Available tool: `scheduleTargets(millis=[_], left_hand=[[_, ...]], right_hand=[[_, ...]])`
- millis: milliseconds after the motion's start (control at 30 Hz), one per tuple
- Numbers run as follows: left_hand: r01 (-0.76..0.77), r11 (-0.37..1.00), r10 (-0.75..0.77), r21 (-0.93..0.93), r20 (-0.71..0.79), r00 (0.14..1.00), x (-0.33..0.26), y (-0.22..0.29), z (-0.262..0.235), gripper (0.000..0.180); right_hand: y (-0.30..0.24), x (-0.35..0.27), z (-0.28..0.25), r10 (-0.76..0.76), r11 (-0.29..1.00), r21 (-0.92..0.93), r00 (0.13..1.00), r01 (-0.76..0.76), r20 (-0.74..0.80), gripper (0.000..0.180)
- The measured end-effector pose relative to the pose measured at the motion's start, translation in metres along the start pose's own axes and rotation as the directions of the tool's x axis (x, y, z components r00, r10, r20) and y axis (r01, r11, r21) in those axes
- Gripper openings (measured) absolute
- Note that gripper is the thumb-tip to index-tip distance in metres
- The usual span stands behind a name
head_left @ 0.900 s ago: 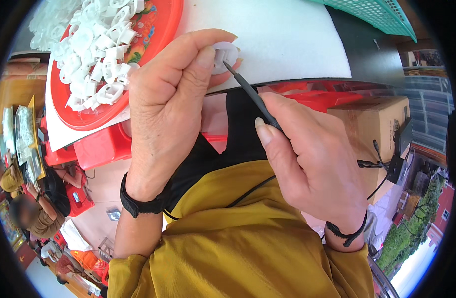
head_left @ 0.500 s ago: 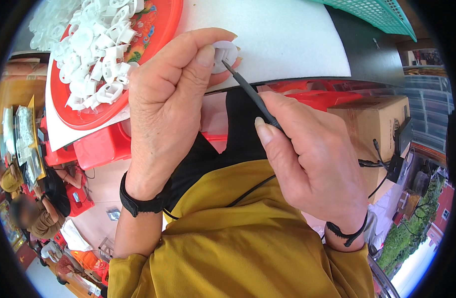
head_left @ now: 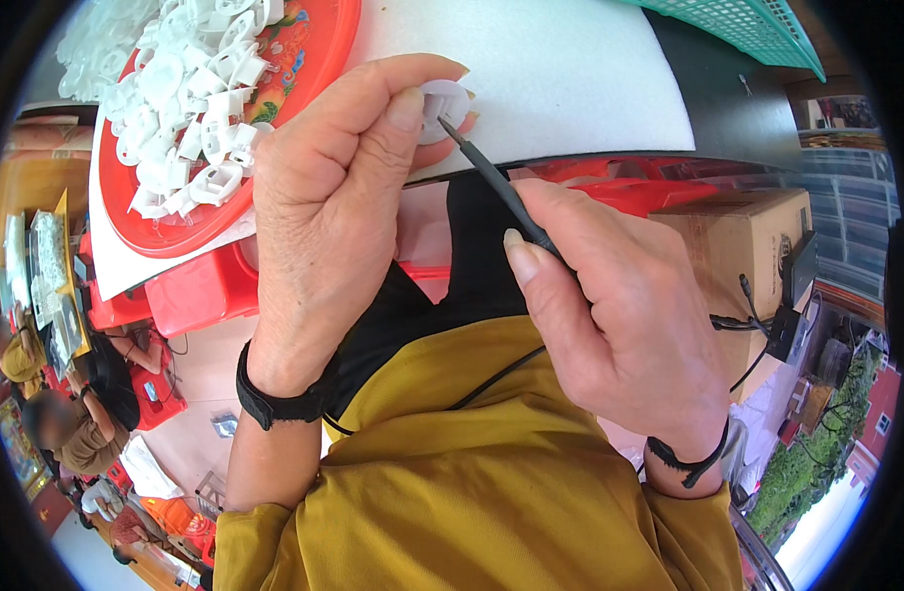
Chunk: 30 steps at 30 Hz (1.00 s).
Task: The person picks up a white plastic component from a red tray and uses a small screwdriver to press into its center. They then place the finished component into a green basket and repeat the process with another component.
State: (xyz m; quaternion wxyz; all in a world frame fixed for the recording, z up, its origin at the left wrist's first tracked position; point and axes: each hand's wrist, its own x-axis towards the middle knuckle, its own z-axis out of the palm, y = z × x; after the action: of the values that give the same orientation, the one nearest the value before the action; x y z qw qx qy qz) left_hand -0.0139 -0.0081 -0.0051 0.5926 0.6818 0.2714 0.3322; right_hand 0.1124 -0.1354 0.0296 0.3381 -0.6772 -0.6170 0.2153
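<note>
Between the thumb and fingers of my left hand (head_left: pixel 329 197) is a small round white plastic part (head_left: pixel 450 98), held over the front edge of the work surface. My right hand (head_left: pixel 629 305) is closed around a slim black-handled tool (head_left: pixel 499 185) with a short pointed metal tip; whether it is a blade or a driver I cannot tell. Its tip meets the inner side of the part. A red tray (head_left: pixel 319 74) with a flower print lies left of my hands, heaped with similar white plastic parts (head_left: pixel 191 113).
White sheeting (head_left: pixel 590 79) covers much of the dark table (head_left: pixel 742 118). A green plastic basket (head_left: pixel 737 30) stands at the far right. Below the table are red stools (head_left: pixel 200 291) and a cardboard box (head_left: pixel 747 236). Other people (head_left: pixel 72 428) sit at the left.
Hardly anything differs. The tool's tip has shifted very slightly up and left within the white part; both hands keep their hold.
</note>
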Motion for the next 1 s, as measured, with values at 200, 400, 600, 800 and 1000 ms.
scheduleTargets(millis=[200, 400, 600, 800, 1000], left_hand=[[0.007, 1.000, -0.007, 0.004, -0.004, 1.000, 0.000, 0.000, 0.000, 0.026], [0.033, 0.999, -0.033, -0.008, -0.003, 0.999, 0.001, 0.001, 0.000, 0.026], [0.065, 0.998, -0.065, -0.024, -0.006, 0.998, 0.001, 0.003, -0.001, 0.026], [0.071, 0.997, -0.071, -0.044, -0.009, 0.997, 0.002, 0.002, 0.001, 0.027], [0.070, 0.997, -0.070, -0.036, -0.012, 0.997, 0.002, 0.003, 0.002, 0.027]], right_hand=[[-0.003, 0.000, 0.001, 0.049, 0.999, -0.003, 0.999, -0.049, 0.025, 0.025], [-0.004, 0.001, 0.003, 0.040, 0.999, -0.010, 0.999, -0.040, -0.002, 0.027], [0.004, 0.005, 0.003, -0.004, 1.000, 0.015, 0.999, 0.003, 0.052, 0.026], [0.006, 0.006, 0.004, -0.006, 1.000, 0.006, 1.000, 0.006, 0.031, 0.025], [0.009, 0.006, 0.002, -0.011, 1.000, 0.009, 0.998, 0.010, 0.065, 0.024]])
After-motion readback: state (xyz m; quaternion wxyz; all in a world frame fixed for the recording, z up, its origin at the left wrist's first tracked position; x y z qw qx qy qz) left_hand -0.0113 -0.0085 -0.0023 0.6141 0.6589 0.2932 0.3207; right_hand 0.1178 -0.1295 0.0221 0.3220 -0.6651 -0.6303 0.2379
